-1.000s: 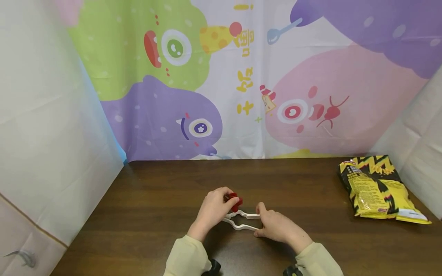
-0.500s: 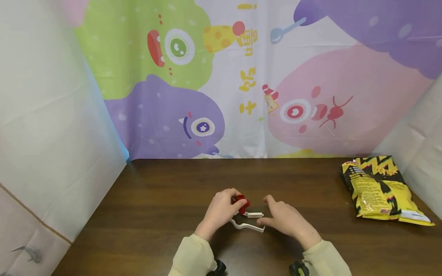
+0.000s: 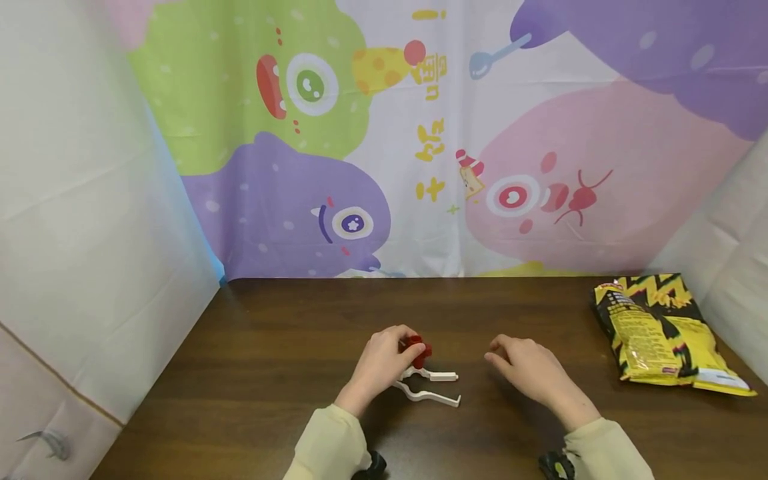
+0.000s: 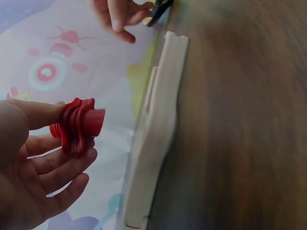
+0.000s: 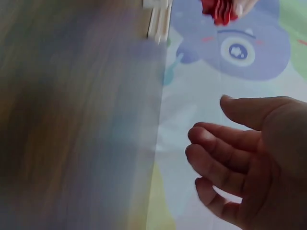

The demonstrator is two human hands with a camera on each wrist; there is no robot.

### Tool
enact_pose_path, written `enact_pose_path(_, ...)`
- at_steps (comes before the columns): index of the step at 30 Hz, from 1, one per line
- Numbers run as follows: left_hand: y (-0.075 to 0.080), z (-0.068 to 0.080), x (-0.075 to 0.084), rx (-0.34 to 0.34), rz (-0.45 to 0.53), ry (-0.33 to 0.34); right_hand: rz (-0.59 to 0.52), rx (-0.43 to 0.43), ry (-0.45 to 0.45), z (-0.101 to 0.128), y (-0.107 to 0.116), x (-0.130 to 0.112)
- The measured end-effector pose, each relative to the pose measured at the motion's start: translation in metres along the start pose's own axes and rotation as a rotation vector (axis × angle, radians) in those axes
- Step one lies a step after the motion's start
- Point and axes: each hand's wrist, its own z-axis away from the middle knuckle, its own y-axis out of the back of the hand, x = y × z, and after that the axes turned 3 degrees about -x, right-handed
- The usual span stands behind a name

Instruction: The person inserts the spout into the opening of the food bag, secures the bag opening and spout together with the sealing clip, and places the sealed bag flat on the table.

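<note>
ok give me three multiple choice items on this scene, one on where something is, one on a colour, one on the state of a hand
1. Where does the snack bag lie on the table?
A. far right side
B. far left side
C. between the two hands

2. What colour is the ridged piece that the left hand holds?
A. blue
B. red
C. green

3. How is the right hand?
A. gripping the white clip
B. pressing on the snack bag
C. holding nothing, fingers loosely curled

Key:
1. A, since in the head view the yellow and black bag sits by the right edge, apart from both hands.
2. B, since the left wrist view shows it red between thumb and fingers.
3. C, since the white clip lies on the table apart from that hand, and the right wrist view shows the hand bare.
</note>
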Motion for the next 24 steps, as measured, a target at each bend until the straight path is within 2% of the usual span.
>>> enact_pose_path(4,-0.002,0.001,-0.005,0.001,0.040,-0.009,0.021,0.062,0.004,0.006,0.008,0.015)
enact_pose_path(9,-0.006,0.002,-0.010,0.005,0.059,-0.018,0.062,0.202,0.021,0.015,0.015,0.035)
enact_pose_path(16,-0.006,0.002,-0.007,0.002,0.064,0.003,0.054,0.338,0.015,0.026,0.024,0.059)
enact_pose_path(20,-0.004,0.000,-0.004,0.024,0.073,-0.005,0.039,0.378,-0.022,0.031,0.031,0.073)
enact_pose_path(24,-0.004,-0.002,-0.003,0.039,0.108,-0.022,0.002,0.337,-0.089,0.036,0.037,0.084)
